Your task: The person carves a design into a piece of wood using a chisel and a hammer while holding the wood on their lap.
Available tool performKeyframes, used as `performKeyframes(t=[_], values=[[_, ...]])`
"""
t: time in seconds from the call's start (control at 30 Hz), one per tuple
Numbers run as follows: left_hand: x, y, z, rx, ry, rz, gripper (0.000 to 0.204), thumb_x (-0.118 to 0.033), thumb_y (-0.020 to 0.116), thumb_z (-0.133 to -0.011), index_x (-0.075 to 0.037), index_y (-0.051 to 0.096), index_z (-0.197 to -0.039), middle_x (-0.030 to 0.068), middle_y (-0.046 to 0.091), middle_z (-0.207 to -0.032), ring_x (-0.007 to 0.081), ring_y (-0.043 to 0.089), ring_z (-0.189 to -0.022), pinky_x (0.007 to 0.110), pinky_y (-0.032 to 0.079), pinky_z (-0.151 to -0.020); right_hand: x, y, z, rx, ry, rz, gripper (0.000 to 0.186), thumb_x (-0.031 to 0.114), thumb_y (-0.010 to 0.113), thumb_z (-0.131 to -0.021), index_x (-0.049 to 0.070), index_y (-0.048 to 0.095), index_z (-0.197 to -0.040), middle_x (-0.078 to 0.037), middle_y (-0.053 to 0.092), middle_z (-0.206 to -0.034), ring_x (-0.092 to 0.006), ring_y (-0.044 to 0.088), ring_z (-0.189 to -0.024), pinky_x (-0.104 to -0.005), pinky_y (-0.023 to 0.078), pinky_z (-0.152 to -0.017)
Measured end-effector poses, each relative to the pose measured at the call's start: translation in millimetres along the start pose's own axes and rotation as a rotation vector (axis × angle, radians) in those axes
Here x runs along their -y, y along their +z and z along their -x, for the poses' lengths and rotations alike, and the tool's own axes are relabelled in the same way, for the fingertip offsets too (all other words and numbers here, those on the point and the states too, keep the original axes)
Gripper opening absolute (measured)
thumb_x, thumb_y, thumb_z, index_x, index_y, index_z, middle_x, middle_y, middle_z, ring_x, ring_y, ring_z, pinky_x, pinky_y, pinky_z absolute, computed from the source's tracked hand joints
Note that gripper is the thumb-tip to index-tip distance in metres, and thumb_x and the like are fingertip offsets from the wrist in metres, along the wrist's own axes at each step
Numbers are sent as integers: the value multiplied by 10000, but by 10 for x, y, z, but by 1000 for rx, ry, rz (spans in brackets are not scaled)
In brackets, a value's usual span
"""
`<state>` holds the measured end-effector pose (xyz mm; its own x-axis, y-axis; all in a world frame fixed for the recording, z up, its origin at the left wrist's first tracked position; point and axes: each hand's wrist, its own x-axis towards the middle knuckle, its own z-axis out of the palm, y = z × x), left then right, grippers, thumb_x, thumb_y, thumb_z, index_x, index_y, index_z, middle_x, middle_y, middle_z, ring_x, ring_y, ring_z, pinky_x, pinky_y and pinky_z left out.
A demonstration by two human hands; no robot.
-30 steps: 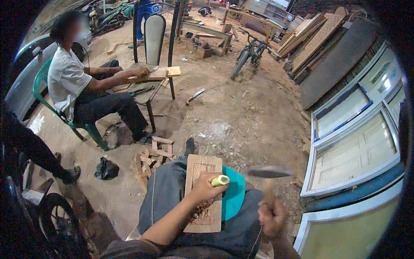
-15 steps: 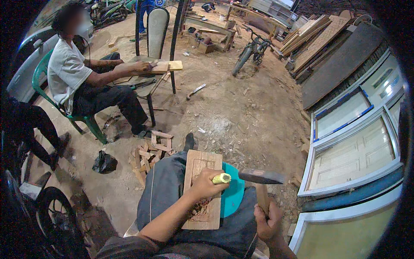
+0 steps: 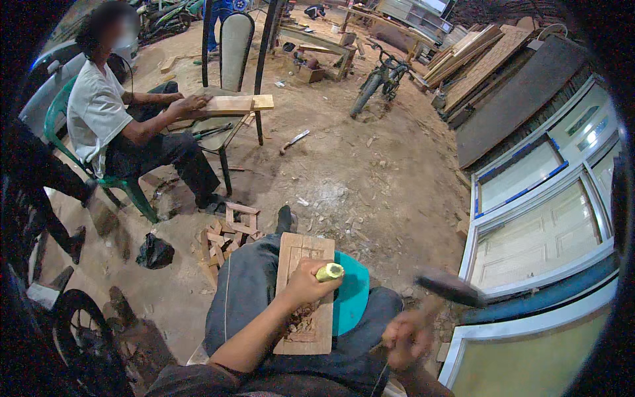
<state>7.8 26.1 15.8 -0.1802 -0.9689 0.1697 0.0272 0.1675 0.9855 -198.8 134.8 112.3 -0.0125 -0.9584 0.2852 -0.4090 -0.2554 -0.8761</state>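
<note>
A rectangular wooden panel (image 3: 323, 341) with carved relief lies across my lap, wood chips on its lower part. My left hand (image 3: 304, 286) is closed around a chisel (image 3: 330, 271) over the panel. Only the yellowish butt of the handle shows; the blade is hidden beneath the hand. Off to the right, my right hand (image 3: 407, 339) grips a hammer (image 3: 450, 290), its dark head blurred and well apart from the chisel. A teal flat piece (image 3: 352, 291) sticks out from under the panel's right side.
A person (image 3: 109, 116) on a green chair works on a wooden piece (image 3: 228, 104) at the left. Wood offcuts (image 3: 215, 248) and a black bag (image 3: 155, 251) lie on the ground. White-framed panels (image 3: 539, 255) lean along the right. A bicycle (image 3: 378, 79) stands farther off.
My right hand has swung the hammer outward to the right, away from the chisel. My left hand keeps its hold on the chisel over the panel. The whole view has shifted slightly.
</note>
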Motion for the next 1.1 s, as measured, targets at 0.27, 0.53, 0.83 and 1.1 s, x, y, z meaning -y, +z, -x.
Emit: performKeyframes(t=[0.27, 0.53, 0.83, 1.1], values=[[92, 41, -33, 9, 31, -11, 201, -128, 705, -731, 5, 666, -877, 107, 641, -723, 132, 588, -635, 296, 467, -597, -43, 79, 92, 229, 171, 490, 201, 189, 573, -876, -9, 544, -891, -167, 518, -586, -291, 558, -521, -390, 414, -501], [71, -30, -16, -5, 102, -50, 206, -133, 731, -721, 9, 665, -855, 137, 656, -746, 191, 631, -651, 316, 485, -616, 22, -310, -189, 48, 136, -645, 257, 228, 583, -909, 2, 510, -1007, -86, 536, -668, -167, 482, -519, -304, 406, -468], [81, 40, -10, 55, 115, -137, 192, -176, 716, -738, -23, 658, -839, 136, 633, -689, 238, 627, -616, 354, 479, -600, -22, 59, -112, 311, 194, 479, 214, 233, 553, -922, 21, 524, -915, -21, 506, -626, -128, 478, -510, -259, 389, -448], [63, -11, 0, 42, 34, -54, 182, -157, 715, -750, -2, 650, -819, 111, 626, -673, 164, 590, -588, 324, 464, -572, 273, -337, -236, -69, 172, -136, 192, 253, 564, -922, 65, 544, -895, -3, 509, -616, -157, 513, -533, -308, 435, -512]])
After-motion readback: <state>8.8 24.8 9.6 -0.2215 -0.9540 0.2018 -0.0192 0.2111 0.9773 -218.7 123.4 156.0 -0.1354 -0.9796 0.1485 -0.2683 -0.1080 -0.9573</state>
